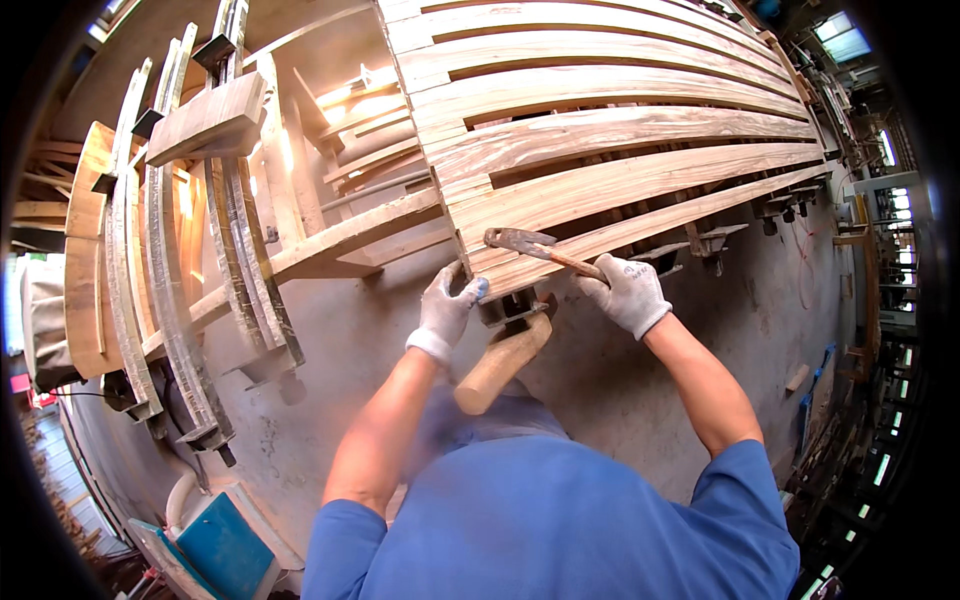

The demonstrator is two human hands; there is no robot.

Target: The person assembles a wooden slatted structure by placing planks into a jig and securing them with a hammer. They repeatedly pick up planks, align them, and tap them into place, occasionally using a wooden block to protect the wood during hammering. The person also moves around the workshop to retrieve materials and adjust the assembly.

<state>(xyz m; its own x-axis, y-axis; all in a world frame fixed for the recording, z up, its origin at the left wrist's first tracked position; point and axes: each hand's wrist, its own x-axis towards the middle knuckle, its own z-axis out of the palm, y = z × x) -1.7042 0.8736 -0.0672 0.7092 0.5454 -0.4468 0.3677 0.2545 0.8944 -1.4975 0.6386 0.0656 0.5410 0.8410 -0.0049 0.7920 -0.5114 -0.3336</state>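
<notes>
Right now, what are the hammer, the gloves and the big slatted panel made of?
The slatted panel looks like pale, bare wood: grain streaks run along its slats.

The hammer seems to have a worn metal head, dull and mottled; its brown handle is probably wood.

The gloves look like soft, matte, whitish fabric, maybe knitted, with snug cuffs.

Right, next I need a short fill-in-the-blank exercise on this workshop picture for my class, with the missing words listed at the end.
1. The right hand grips a hammer by its ____.
2. The left hand is at the corner of a slatted panel made of ____.
3. Each of the two hands is covered by a pale ____.
4. The colour of the person's shirt is ____.

Missing words, in order: handle; wood; glove; blue.
</notes>
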